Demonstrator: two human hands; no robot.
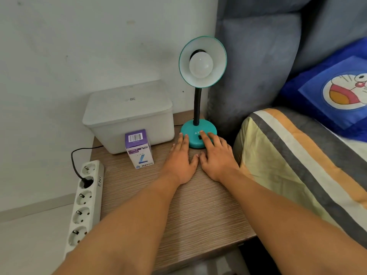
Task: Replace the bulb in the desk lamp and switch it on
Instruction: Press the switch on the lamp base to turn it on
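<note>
A teal desk lamp stands at the back of the wooden bedside table. Its shade faces me, with a white bulb in the socket, unlit. My left hand lies flat on the table, its fingertips touching the left edge of the lamp base. My right hand rests beside it, fingers spread over the front of the base, one fingertip by the black switch. A purple and white bulb box stands upright left of my hands. Neither hand holds anything.
A white lidded plastic box sits at the back left of the table. A white power strip lies along the left edge with one black plug in it. A bed with a striped cover and a padded grey headboard borders the right.
</note>
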